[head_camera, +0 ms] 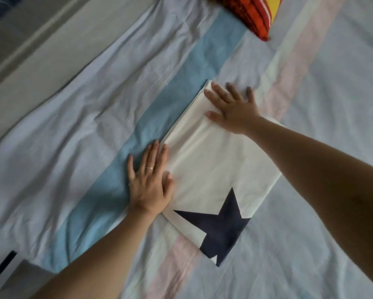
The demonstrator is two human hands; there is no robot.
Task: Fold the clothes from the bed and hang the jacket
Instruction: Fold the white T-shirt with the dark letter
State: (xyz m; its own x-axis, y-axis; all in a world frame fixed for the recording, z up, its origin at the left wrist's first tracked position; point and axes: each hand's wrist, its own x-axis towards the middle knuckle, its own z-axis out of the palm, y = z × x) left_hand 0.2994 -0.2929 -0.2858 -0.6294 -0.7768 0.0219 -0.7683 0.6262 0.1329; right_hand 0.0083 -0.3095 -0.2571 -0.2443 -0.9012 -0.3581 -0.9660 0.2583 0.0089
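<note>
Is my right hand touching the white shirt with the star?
Touching. The head view shows the right hand lying flat, fingers spread, on the far end of the folded white shirt.

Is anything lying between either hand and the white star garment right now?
Nothing visible does. The right hand lies flat on the far end of the folded white garment, and the left hand rests at its left edge, partly on the striped bedsheet. The red striped pillow sits well beyond, apart from it.
</note>
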